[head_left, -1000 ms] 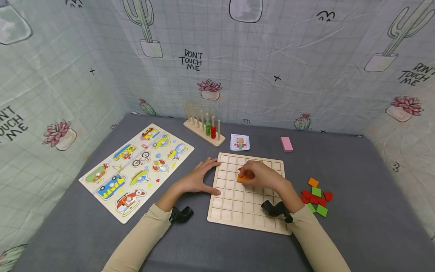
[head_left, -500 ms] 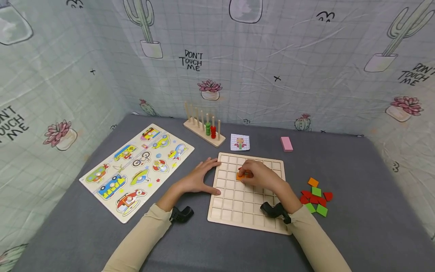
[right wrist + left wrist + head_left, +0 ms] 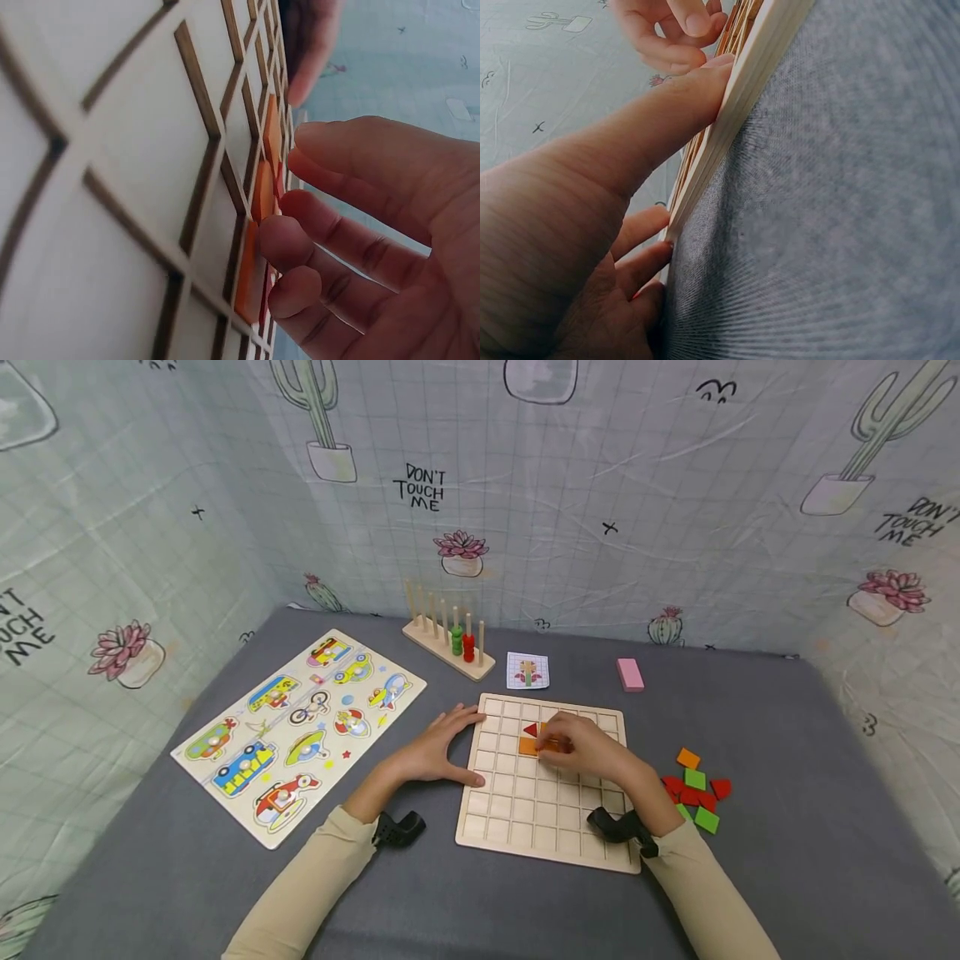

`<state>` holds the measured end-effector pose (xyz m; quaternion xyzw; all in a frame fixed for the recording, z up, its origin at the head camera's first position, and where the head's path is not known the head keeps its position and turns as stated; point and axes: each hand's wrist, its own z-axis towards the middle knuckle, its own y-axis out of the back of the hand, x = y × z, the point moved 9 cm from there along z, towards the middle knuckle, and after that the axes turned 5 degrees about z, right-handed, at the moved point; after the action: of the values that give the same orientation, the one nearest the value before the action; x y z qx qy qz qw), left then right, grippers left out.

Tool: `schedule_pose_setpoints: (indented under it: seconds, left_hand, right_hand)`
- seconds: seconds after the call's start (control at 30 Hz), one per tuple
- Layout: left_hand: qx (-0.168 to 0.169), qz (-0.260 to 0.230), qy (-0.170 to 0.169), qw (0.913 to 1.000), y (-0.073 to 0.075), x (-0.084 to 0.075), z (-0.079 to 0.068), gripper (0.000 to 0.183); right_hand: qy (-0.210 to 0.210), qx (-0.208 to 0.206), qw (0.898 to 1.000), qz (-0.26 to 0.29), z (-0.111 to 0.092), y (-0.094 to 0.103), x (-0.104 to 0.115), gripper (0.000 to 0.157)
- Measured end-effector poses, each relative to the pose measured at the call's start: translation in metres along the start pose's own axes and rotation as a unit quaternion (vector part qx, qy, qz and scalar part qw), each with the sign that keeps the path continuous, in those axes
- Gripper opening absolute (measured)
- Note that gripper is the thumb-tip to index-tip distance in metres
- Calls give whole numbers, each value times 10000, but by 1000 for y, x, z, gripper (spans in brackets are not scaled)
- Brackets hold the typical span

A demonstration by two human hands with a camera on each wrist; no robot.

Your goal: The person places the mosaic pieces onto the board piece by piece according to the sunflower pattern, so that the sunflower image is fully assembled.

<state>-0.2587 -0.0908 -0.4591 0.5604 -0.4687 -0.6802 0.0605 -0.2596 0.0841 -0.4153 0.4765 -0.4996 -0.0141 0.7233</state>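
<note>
A wooden grid board (image 3: 510, 814) lies in front of me. My left hand (image 3: 435, 752) spreads along its left side, thumb (image 3: 697, 86) and fingertips touching the edge. Over the board's upper middle is my right hand (image 3: 581, 747), its fingers loosely bent with nothing between thumb and fingers. An orange square tile (image 3: 527, 746) sits in a grid cell just left of those fingertips. Above it is a red triangular tile (image 3: 531, 730). In the right wrist view several orange tiles (image 3: 262, 191) line up in the cells, with red ones partly hidden behind them.
Loose red, green and orange tiles (image 3: 694, 778) lie right of the board. Behind it are a pattern card (image 3: 528, 671), a pink block (image 3: 630, 675) and a peg stand (image 3: 450, 647) with green and red beads. A vehicle puzzle board (image 3: 300, 735) lies at left.
My right hand has let go of the orange tile and shifted slightly right, leaving it in a cell. The red triangle shows more fully. My left hand has stayed at the board's edge.
</note>
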Motion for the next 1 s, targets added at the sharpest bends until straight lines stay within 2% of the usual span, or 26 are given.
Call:
schedule_pose_setpoints:
  seconds: [0.7,1.0]
  left_hand:
    - [97,-85,-101,9999,-7,-2,-1,95]
    - [9,-3,-120,9999,0,0,0,95]
  right_hand:
    - [-406,-407,9983,117,-51,28,-33,10]
    - [-720,-740,9946,-72,-69,53,-46,10]
